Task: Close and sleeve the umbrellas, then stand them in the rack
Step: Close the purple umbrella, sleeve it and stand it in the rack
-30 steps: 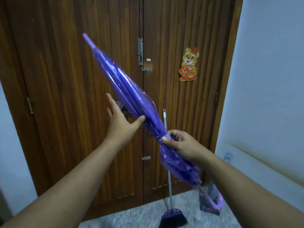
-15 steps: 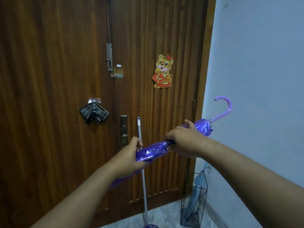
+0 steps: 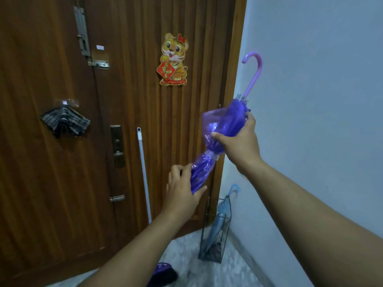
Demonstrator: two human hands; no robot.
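I hold a closed purple umbrella (image 3: 224,123) steeply tilted in front of the door, its lilac hooked handle up at the right and its tip down to the left. My right hand (image 3: 238,139) grips the bunched canopy near the handle end. My left hand (image 3: 182,189) curls round the lower part, hiding the tip. A pale strap binds the canopy between my hands. Below, a black wire rack (image 3: 215,237) stands on the floor by the wall with a blue umbrella (image 3: 222,216) in it.
A wooden door (image 3: 134,100) fills the left and middle, with a tiger sticker (image 3: 174,59), a latch and a striped folded umbrella (image 3: 64,121) hanging on it. A broom handle (image 3: 143,172) leans against the door. A pale wall (image 3: 310,100) runs along the right.
The umbrella has swung from handle-down, through nearly level, to handle-up and steep. My right hand moved up toward the handle end and my left hand slid to the lower part.
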